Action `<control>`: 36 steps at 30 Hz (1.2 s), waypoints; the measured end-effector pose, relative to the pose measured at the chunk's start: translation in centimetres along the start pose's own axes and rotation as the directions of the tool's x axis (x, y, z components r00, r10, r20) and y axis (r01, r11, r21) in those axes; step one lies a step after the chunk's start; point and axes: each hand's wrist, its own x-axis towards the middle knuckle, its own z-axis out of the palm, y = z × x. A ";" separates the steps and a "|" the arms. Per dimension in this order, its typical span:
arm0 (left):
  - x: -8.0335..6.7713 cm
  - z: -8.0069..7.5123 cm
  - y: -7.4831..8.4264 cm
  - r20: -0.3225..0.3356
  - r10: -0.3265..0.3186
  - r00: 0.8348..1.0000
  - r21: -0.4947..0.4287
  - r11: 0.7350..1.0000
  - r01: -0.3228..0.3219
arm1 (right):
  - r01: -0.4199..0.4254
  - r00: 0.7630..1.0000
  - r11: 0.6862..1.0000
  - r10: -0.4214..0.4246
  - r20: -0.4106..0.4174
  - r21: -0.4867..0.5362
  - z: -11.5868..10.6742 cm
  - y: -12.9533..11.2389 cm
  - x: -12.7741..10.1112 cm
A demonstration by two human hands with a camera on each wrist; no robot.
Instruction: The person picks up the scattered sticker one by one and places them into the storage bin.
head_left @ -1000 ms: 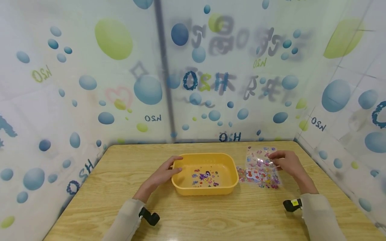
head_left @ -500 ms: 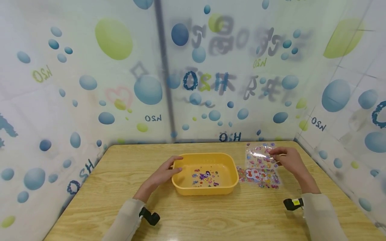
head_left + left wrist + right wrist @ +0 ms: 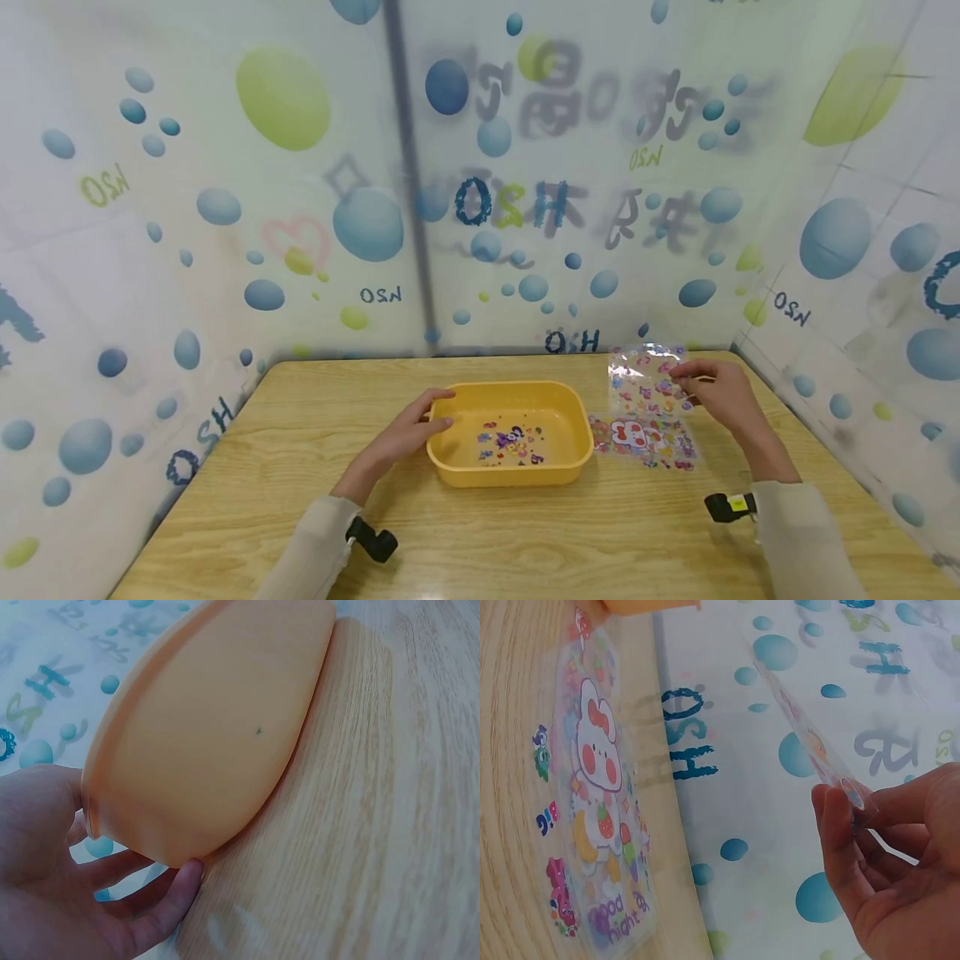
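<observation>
My left hand (image 3: 408,427) grips the left end of a yellow plastic tub (image 3: 510,476), thumb at the rim and fingertips against its outer wall in the left wrist view. Inside the tub lies a clear sticker sheet (image 3: 513,440) with small colourful figures. Between thumb and fingers, my right hand (image 3: 720,396) pinches a clear sticker sheet (image 3: 643,379) by its right edge, raised off the table; the right wrist view shows it almost edge-on. Below it, more sticker sheets (image 3: 600,825) lie on the table, with a white rabbit and "good night" printed on top.
The wood-grain table (image 3: 480,542) ends at a back edge against a pale curtain (image 3: 360,125) patterned with blue and green bubbles. Similar curtains close in on both sides. The sticker sheets sit just right of the tub, by its right wall.
My right hand has lifted the sticker sheet up and away from the ones on the table, uncovering more of the rabbit sheet. The left hand and the tub have stayed put.
</observation>
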 end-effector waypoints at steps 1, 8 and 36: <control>0.0 0.0 0.0 0.000 0.002 1.000 0.003 1.000 -0.002 | 0.003 1.000 1.000 -0.003 -0.001 0.003 0.0 -0.1 0.0; -0.2 -0.1 0.1 0.005 0.007 1.000 0.014 1.000 -0.007 | -0.008 1.000 1.000 0.007 0.008 0.024 0.0 -0.6 0.1; -0.1 -0.1 0.1 0.002 0.014 1.000 0.004 1.000 -0.014 | -0.007 1.000 1.000 0.007 0.010 0.014 -0.1 -2.2 -0.1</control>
